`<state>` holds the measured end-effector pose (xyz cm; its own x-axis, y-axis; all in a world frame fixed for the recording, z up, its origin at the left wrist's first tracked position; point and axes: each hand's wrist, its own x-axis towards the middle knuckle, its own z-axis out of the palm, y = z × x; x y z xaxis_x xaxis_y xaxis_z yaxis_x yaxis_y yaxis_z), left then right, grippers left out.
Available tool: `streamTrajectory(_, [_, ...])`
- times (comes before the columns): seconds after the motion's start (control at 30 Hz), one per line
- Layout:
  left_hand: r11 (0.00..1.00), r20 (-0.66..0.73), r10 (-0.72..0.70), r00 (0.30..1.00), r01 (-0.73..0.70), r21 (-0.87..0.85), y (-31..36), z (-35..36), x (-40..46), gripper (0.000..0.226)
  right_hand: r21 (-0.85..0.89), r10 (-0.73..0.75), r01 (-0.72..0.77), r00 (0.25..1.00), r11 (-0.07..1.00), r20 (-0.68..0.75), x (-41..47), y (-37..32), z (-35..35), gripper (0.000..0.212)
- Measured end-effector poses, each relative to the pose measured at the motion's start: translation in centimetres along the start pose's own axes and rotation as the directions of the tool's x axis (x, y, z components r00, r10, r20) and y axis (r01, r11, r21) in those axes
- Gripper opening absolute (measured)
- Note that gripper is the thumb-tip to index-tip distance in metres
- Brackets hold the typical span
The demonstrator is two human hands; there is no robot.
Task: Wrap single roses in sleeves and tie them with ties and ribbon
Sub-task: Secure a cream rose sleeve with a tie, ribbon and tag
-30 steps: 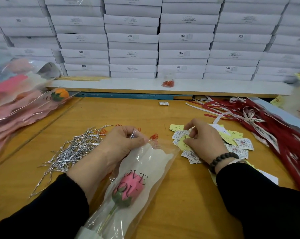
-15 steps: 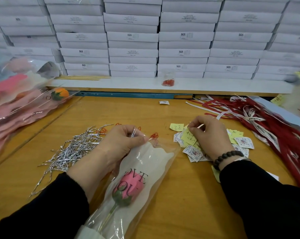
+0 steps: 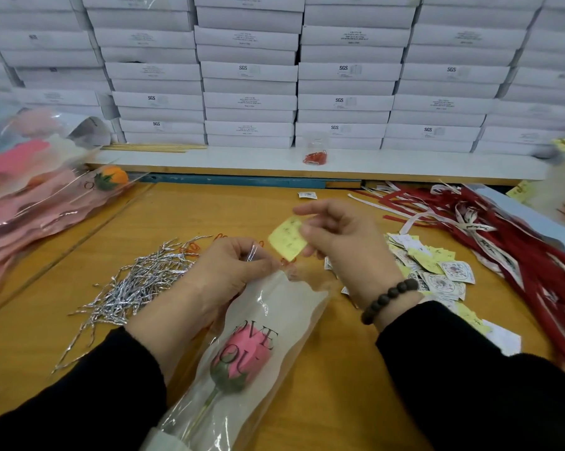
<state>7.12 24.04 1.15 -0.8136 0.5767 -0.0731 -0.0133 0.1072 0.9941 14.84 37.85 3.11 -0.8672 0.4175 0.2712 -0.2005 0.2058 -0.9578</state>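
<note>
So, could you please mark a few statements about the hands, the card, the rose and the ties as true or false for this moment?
1. The right hand pinches a yellow card above the table. True.
2. The pink rose lies bare on the table. False: it sits inside a clear sleeve printed with dark lettering.
3. The left hand grips the sleeve at its open top edge. True.
4. The silver twist ties are piled to the right of the sleeve. False: they lie to its left.
5. The red ribbons lie at the right side of the table. True.
6. The left wrist wears a bead bracelet. False: the dark bead bracelet is on the right wrist.
</note>
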Motion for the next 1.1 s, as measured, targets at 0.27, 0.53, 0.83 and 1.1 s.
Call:
streamTrajectory(0.27, [0.999, 0.043, 0.03, 0.999, -0.029, -0.02, -0.2, -0.4, 0.1, 0.021, -0.133, 0.033, -0.023, 0.997, 0.991, 0.069, 0.2, 1.0, 2.8, 0.015])
streamTrajectory(0.53, [0.999, 0.081, 0.022, 0.996, -0.019, -0.041, -0.4, -0.7, 0.5, 0.021, -0.214, 0.028, -0.015, 0.998, 0.977, 0.057, 0.2, 1.6, 2.5, 0.023])
streamTrajectory(0.83, [0.996, 0.188, 0.009, 0.982, 0.009, -0.093, 0.0, -1.2, 0.3, 0.017, -0.161, 0.003, 0.014, 0.995, 0.987, 0.105, 0.3, 2.0, 2.3, 0.025])
streamTrajectory(1.1, [0.971, 0.371, -0.037, 0.928, 0.121, -0.206, 0.4, -2.5, 0.2, 0.015, -0.197, -0.056, 0.069, 0.996, 0.978, 0.067, 0.4, 2.0, 2.3, 0.026])
